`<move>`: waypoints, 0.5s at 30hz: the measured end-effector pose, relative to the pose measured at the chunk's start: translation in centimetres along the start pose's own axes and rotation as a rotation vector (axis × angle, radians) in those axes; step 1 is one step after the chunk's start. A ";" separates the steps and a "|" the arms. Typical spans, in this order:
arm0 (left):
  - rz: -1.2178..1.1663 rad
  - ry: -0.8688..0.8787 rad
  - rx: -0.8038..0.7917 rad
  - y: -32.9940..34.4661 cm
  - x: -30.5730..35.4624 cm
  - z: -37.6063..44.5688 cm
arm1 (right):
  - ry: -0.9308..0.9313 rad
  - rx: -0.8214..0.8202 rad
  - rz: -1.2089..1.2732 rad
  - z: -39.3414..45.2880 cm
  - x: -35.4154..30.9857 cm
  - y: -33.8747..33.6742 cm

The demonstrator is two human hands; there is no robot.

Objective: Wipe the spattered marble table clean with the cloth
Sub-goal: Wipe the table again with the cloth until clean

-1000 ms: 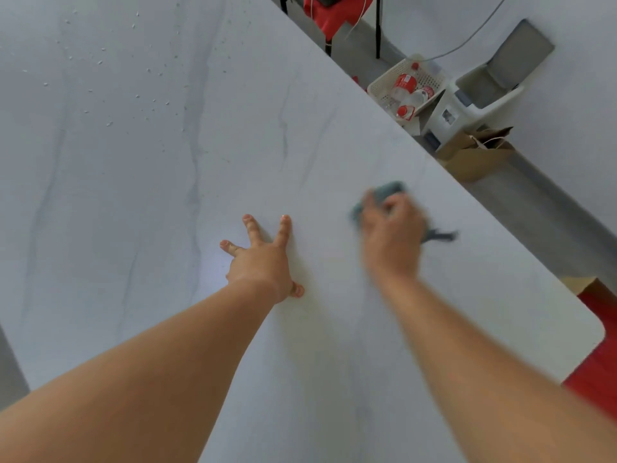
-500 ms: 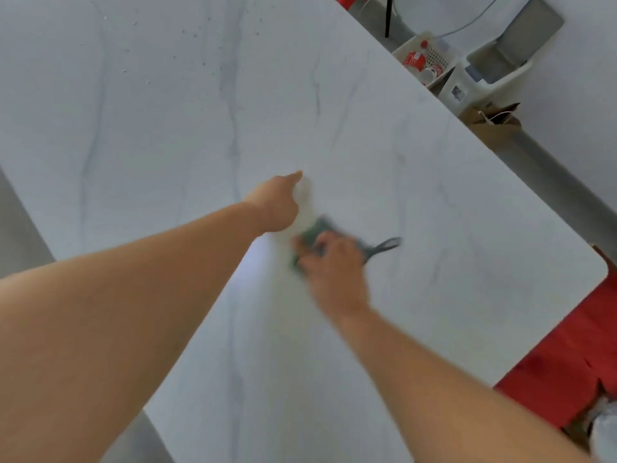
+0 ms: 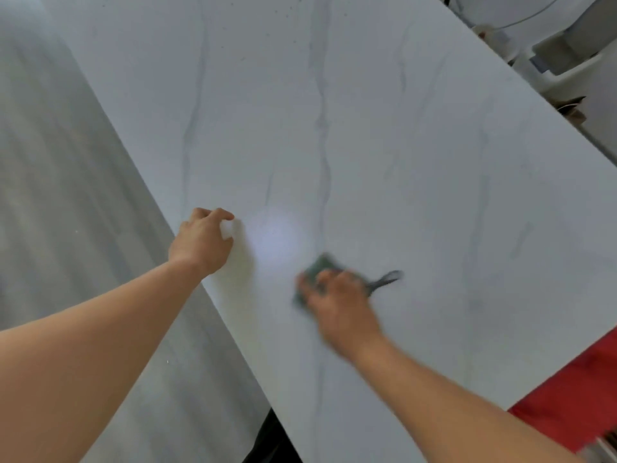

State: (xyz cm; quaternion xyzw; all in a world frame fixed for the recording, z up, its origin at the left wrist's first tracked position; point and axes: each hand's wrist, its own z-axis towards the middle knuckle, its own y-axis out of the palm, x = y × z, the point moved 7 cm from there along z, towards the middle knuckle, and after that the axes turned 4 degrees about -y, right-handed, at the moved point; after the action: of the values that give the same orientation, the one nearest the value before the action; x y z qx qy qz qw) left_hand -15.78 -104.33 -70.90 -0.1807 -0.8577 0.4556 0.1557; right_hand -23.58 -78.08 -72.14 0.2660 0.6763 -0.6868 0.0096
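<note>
The white marble table (image 3: 400, 162) with grey veins fills most of the head view. My right hand (image 3: 337, 299), blurred by motion, presses a dark green-grey cloth (image 3: 314, 272) flat on the table's near middle. A thin dark loop (image 3: 387, 279) trails from the cloth to the right. My left hand (image 3: 200, 242) rests on the table close to its left edge, fingers curled in, with nothing clearly seen in it. A bright glare spot lies between the two hands. A few tiny specks (image 3: 277, 11) dot the far part of the table.
Grey floor (image 3: 66, 195) runs along the table's left edge. A red surface (image 3: 567, 396) lies past the near right corner. White plastic items (image 3: 567, 61) and a brown cardboard piece (image 3: 574, 108) stand beyond the far right edge.
My right hand has swept the cloth from the right part of the table leftward, towards my left hand. My left hand's spread fingers have curled in. The view has swung left.
</note>
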 end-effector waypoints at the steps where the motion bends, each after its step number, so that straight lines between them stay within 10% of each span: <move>1: 0.069 -0.016 -0.039 0.0 -1.3 -0.1 | -0.259 -0.111 -0.034 -1.6 -3.9 2.9; 4: 0.244 -0.040 -0.175 0.6 -3.3 0.3 | -0.514 -0.069 0.005 0.0 -2.9 2.2; 10: 0.373 0.025 -0.260 0.9 -4.6 1.8 | 0.781 0.421 -0.086 3.9 10.5 -4.6; 12: 0.401 0.031 -0.267 0.7 -4.3 1.8 | 0.656 0.381 -0.046 3.1 2.8 -2.2; 15: 0.419 0.022 -0.279 0.6 -4.2 1.6 | -0.104 -0.026 -0.082 1.6 -10.8 5.4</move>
State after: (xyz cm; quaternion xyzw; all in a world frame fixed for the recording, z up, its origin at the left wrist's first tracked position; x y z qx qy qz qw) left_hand -12.63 -107.11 -72.69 -0.3791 -0.8544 0.3531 0.0407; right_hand -12.92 -83.77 -73.11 0.2021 0.6940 -0.6907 0.0201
